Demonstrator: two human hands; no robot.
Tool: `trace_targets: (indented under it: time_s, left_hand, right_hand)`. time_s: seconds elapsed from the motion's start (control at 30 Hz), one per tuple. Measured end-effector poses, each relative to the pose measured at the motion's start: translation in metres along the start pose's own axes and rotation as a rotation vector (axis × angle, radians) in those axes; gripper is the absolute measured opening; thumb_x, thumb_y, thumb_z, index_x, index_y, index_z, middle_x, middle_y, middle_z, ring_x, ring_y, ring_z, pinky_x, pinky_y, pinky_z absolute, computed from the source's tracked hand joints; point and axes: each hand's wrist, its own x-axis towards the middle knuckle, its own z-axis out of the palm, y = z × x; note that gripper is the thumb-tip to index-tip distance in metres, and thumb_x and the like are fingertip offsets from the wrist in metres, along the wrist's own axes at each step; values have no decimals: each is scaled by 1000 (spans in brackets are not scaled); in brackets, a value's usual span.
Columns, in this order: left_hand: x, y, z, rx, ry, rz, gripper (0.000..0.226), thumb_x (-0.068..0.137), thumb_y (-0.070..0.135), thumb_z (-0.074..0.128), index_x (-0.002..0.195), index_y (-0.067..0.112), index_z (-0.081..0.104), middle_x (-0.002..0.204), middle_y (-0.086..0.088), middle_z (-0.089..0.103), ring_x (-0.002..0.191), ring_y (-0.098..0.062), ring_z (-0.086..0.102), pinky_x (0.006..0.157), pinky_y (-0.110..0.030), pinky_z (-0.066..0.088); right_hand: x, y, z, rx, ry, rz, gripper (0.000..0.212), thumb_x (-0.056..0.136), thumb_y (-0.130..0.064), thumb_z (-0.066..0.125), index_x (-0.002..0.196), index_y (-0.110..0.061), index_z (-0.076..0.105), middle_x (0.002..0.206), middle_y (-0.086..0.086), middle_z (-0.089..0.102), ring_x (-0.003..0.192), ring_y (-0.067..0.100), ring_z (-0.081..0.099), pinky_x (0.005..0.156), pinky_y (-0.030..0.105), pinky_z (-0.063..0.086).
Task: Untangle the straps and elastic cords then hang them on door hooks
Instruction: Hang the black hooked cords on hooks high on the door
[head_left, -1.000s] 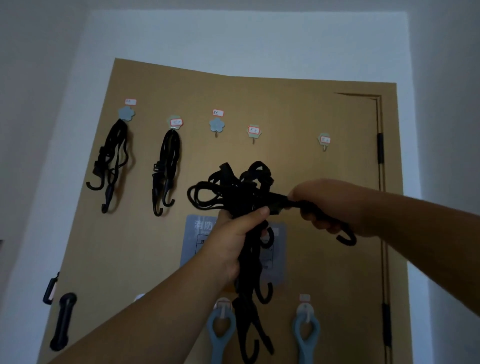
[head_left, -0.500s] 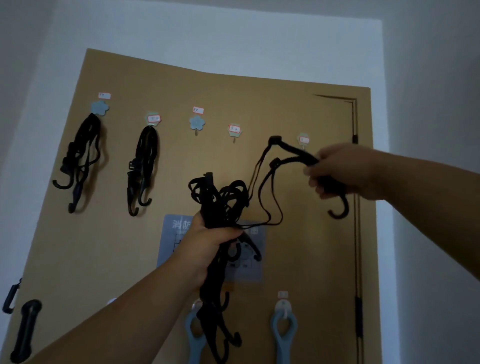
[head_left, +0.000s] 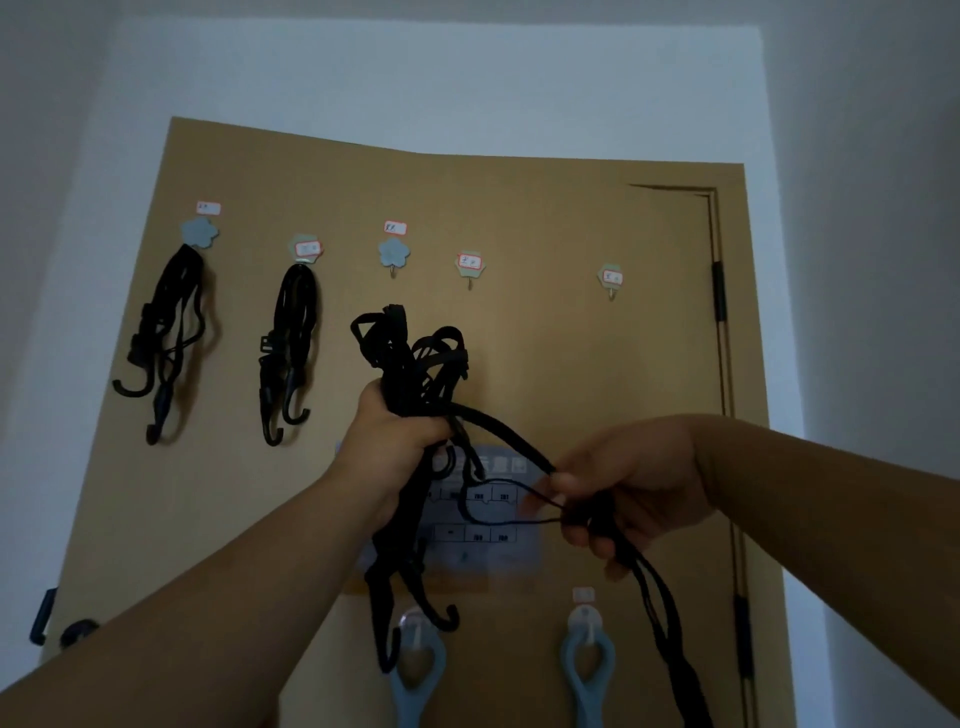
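Note:
My left hand (head_left: 397, 441) grips a tangled bundle of black elastic cords (head_left: 415, 358) in front of the brown door; loops stick up above the fist and hooked ends (head_left: 447, 618) hang below it. My right hand (head_left: 623, 499) pinches one black cord (head_left: 506, 434) that runs from the bundle, and the cord's tail (head_left: 670, 639) dangles below the hand. Two black cord sets hang on the door, one on the far-left hook (head_left: 166, 332) and one on the second hook (head_left: 291, 348). Three small hooks stand bare: (head_left: 394, 270), (head_left: 470, 283), (head_left: 612, 293).
A blue-grey notice sheet (head_left: 498, 525) is stuck to the door (head_left: 571, 218) behind my hands. Two light-blue hangers (head_left: 587, 670) hang on low hooks. The door handle (head_left: 78, 631) is at the lower left, hinges (head_left: 718, 291) at the right edge.
My right hand, which had pulled one cord up and to the right near the far-right hook, has dropped down to below the bundle with that cord. The view tilted slightly.

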Motion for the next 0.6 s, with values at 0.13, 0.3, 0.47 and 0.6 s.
trace_targets:
  time_s: [0.13,0.3,0.47,0.6]
  left_hand:
    - [-5,-13,2,-68,-3,-30,75,58,5,83,126,15,52,108,-19,69,92,-35,71,76,-54,59]
    - [-27,-17,12,-144,-14,-74,55,70,15,77,119,6,53,69,-15,65,48,-28,62,46,-40,53]
    - [-29,-24,2,-100,13,-54,47,73,14,70,118,8,56,84,-19,67,68,-29,67,61,-42,57]
    - [-24,-31,-15,11,-13,-23,83,57,13,87,131,17,50,115,-11,69,106,-27,67,87,-46,56]
  right_hand:
    - [17,-7,15,-35,-122,-71,68,80,-66,46,112,-8,64,78,5,66,75,22,66,90,47,53]
    - [44,-25,47,197,2,-422,12,80,-4,59,90,0,63,87,17,65,81,30,66,81,42,56]
    - [39,-49,59,-67,214,-310,10,90,-16,58,96,-8,55,77,7,62,48,11,39,40,19,25]
    - [9,-71,29,-1131,223,264,50,81,-44,76,121,-17,64,86,-5,65,66,8,54,55,21,42]
